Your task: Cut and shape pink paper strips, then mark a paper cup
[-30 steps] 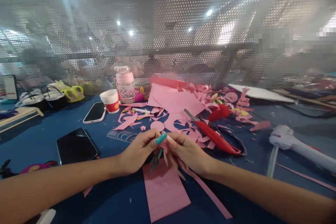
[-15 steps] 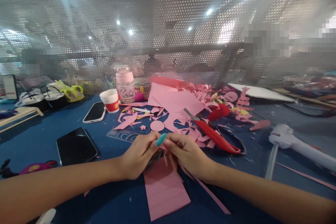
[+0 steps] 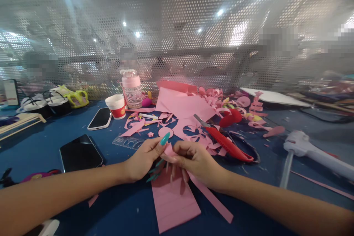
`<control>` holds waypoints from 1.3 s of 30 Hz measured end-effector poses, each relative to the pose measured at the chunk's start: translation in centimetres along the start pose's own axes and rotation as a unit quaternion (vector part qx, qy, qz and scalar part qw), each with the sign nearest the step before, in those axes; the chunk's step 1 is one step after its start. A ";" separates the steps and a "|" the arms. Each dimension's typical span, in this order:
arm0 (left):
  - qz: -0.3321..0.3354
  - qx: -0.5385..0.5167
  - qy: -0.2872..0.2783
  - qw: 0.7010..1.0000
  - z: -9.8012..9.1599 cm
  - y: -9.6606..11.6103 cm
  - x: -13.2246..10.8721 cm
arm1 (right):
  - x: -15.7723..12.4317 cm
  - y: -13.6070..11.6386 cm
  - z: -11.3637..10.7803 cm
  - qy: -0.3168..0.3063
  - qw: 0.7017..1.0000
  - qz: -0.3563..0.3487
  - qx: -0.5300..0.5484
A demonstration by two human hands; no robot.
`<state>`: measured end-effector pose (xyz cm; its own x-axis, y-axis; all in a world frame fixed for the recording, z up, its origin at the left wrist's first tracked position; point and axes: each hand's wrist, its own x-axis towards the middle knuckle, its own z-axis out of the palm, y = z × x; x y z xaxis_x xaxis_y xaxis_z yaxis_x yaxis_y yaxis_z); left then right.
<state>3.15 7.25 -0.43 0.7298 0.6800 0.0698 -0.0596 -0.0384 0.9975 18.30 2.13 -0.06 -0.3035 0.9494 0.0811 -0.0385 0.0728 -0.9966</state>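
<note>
My left hand [image 3: 143, 158] and my right hand [image 3: 197, 160] meet at the middle of the table. Both are closed on one pink paper strip [image 3: 214, 197]. Its folded end sticks up between my fingertips, while the long tail runs down to the right below my right hand. Long turquoise nails show on my left hand. Under my fingers lies a flat rectangular piece of pink paper [image 3: 175, 206], partly covered by them. Just beyond, a pink paper circle [image 3: 166, 131] and a clear stencil ruler [image 3: 128, 141] rest on the blue table.
Red-handled scissors [image 3: 228, 145] lie to the right, against pink paper scraps [image 3: 193, 132]. Farther right is a pale plastic device [image 3: 297, 143] with a translucent rod. Two phones, a dark one [image 3: 80, 153] nearer, stacked paper cups [image 3: 116, 107] and a bottle [image 3: 131, 90] are at left.
My fingertips have drawn slightly apart, and the folded end of the strip now shows between them. My left thumb has moved up and left. The strip's tail has swung left and turned its broad face up.
</note>
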 end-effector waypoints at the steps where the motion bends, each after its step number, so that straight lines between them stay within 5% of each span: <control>1: -0.009 -0.013 -0.011 1.000 0.0 0.0 0.0 | 0.0 0.0 0.0 0.015 1.000 -0.007 -0.008; 5: -0.044 -0.008 -0.074 0.996 -0.2 0.2 0.0 | 0.0 0.1 -0.2 0.052 0.998 -0.017 -0.036; 10: 0.038 0.130 -0.121 0.983 -0.1 0.7 -0.2 | 0.0 -0.1 -0.4 0.050 0.996 -0.051 -0.044; 16: 0.119 0.272 -0.052 0.953 0.1 1.2 -0.6 | -0.1 0.2 -0.2 0.011 0.997 -0.077 -0.004; 22: 0.256 0.352 -0.010 0.900 0.1 0.5 -1.4 | -0.1 0.5 -0.4 -0.047 0.995 0.033 0.085; 28: 0.281 0.400 -0.028 0.872 -0.1 0.0 -1.8 | 0.3 0.1 -0.9 -0.134 0.979 0.083 0.133; 39: 0.291 0.432 -0.052 0.852 0.1 0.2 -1.1 | 0.5 -0.2 -1.3 -0.153 0.976 0.080 0.135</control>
<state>2.45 6.39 -0.35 0.8075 0.2950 0.5108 0.0592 -0.9021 0.4275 19.45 2.97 0.17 -0.5940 0.8038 -0.0335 -0.2047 -0.1913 -0.9599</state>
